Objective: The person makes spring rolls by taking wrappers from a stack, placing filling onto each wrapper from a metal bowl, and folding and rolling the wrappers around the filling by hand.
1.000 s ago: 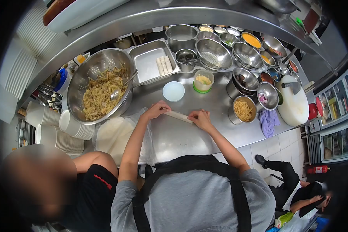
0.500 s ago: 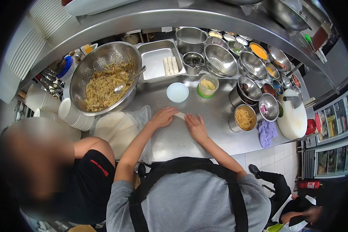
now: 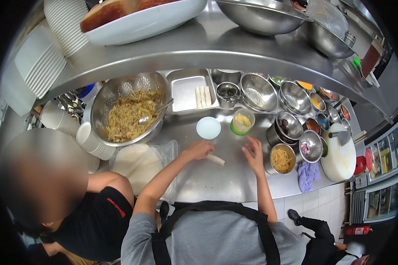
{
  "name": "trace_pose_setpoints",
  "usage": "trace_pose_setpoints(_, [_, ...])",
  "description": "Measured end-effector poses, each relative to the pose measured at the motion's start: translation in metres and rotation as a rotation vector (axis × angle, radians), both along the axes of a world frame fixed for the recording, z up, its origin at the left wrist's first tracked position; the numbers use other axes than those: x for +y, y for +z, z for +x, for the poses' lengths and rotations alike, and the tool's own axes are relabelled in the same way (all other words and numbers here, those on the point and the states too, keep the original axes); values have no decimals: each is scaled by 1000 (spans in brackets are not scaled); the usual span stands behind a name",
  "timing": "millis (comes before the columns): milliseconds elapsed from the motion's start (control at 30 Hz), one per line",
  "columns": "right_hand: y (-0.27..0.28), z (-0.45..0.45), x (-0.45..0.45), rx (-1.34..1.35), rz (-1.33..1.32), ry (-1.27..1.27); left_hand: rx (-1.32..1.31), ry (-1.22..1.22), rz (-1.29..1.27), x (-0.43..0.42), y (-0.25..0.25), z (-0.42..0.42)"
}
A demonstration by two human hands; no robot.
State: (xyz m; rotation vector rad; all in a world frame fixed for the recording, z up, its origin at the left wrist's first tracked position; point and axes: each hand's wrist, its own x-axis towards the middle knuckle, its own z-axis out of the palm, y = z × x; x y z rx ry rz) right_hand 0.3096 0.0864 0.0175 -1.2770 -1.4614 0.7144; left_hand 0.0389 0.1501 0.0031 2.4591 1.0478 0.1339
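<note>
My left hand (image 3: 200, 150) is closed round the near end of a slim white roll (image 3: 216, 159) on the steel counter. The roll's other end points right and slightly down. Farther right, my right hand (image 3: 253, 154) is off the roll, fingers apart and holding nothing, just below a small tub of yellow paste (image 3: 243, 122) on a green lid. A pale blue-white dish (image 3: 208, 128) lies above my left hand. Round white wrappers (image 3: 137, 167) rest on plastic left of my left forearm. Several finished rolls (image 3: 203, 97) lie in a steel tray (image 3: 175, 107).
At the left are a large bowl of shredded filling (image 3: 132, 115), stacked white tubs (image 3: 93, 141) and a co-worker in black (image 3: 93, 225). Steel bowls (image 3: 311, 145), a purple cloth (image 3: 307, 176) and a white cutting board (image 3: 339, 157) stand right. A shelf (image 3: 199, 59) crosses above.
My right hand has let go of the roll and moved right, its fingers spreading. My left hand remains at the roll's left end. The view has tilted up, showing more of the shelf.
</note>
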Motion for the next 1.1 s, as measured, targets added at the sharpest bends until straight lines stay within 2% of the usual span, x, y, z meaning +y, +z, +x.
trace_pose_setpoints(67, [-6,8,-16,15,-99,-61,-39,-138,137,0,-23,-7])
trace_pose_setpoints(167, [-4,-1,-29,-72,-7,-107,-70,-48,80,-1,-12,-2])
trace_pose_setpoints(200, [-7,-8,-32,-222,126,-104,-105,-23,140,-6,-7,0])
trace_pose_setpoints(300, [-28,-33,-39,-405,186,117,-89,57,290,-11,-15,7])
trace_pose_setpoints(400, [-34,-57,-38,-569,178,185,-112,20,345,-11,-22,8])
trace_pose_setpoints(500, [-43,-61,-27,-591,70,199,-97,-125,183,-13,-10,-1])
trace_pose_setpoints(600, [-38,-56,-11,-530,-20,230,-104,-149,156,-14,3,0])
trace_pose_setpoints(700, [-33,-44,10,-378,-92,289,-103,-138,20,-2,-3,5])
trace_pose_setpoints(800, [-26,-29,24,-215,47,277,-322,-146,-347,12,-7,6])
trace_pose_setpoints(900, [12,-15,15,-140,36,187,-497,-58,-962,14,-10,0])
trace_pose_setpoints(933, [21,-10,10,-134,5,136,-592,45,-1105,7,7,-3])
trace_pose_setpoints(1033, [21,4,-4,-84,-66,84,-845,176,-1162,21,43,-19])
trace_pose_setpoints(1100, [12,9,-11,-29,-100,91,-1046,313,-1112,52,74,-30])
